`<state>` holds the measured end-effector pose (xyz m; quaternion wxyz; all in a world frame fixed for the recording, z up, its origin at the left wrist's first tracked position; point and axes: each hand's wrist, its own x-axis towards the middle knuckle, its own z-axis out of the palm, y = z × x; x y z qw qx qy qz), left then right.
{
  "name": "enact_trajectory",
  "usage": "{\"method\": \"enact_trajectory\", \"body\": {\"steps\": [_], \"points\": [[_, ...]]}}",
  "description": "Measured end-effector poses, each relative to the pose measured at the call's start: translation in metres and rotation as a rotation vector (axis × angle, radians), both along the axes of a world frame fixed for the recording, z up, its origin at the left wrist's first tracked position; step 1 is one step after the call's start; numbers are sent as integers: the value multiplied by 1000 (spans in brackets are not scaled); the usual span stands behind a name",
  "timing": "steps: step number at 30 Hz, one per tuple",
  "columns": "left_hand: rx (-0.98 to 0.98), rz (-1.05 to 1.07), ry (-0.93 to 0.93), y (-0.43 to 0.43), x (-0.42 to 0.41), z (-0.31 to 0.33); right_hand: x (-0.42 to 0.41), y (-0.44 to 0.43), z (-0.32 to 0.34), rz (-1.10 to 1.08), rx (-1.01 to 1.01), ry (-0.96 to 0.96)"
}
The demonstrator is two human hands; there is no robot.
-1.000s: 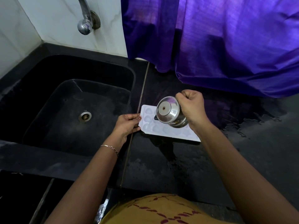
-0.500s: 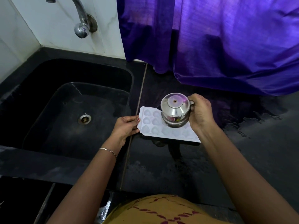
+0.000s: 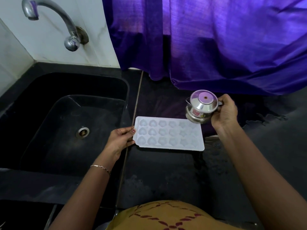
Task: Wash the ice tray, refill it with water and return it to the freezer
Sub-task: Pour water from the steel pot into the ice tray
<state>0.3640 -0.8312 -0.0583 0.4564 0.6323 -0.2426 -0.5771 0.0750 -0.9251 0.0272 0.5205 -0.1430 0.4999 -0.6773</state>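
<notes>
A white ice tray (image 3: 168, 134) with heart-shaped cells lies flat on the black counter (image 3: 159, 171), just right of the sink. My left hand (image 3: 120, 141) grips the tray's left end. My right hand (image 3: 224, 112) holds a small steel pot (image 3: 201, 106) by its handle, above the tray's far right corner, with its spout pointing left. The pot is close to upright, and no water is seen pouring. I cannot tell whether the cells hold water.
A black sink (image 3: 66, 120) with a steel drain (image 3: 82, 132) lies to the left, under a curved steel tap (image 3: 66, 29) on the white wall. A purple curtain (image 3: 216, 44) hangs over the counter's back. Wet patches mark the counter at right.
The pot was tipped over the middle of the tray; it has swung back towards upright and moved right, off to the tray's far right corner. My left hand stays on the tray.
</notes>
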Motion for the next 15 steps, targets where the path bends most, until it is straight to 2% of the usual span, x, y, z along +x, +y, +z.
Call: {"method": "enact_trajectory", "body": {"steps": [15], "points": [[28, 33, -85, -2, -10, 10, -64, -45, -35, -128, 135, 34]]}}
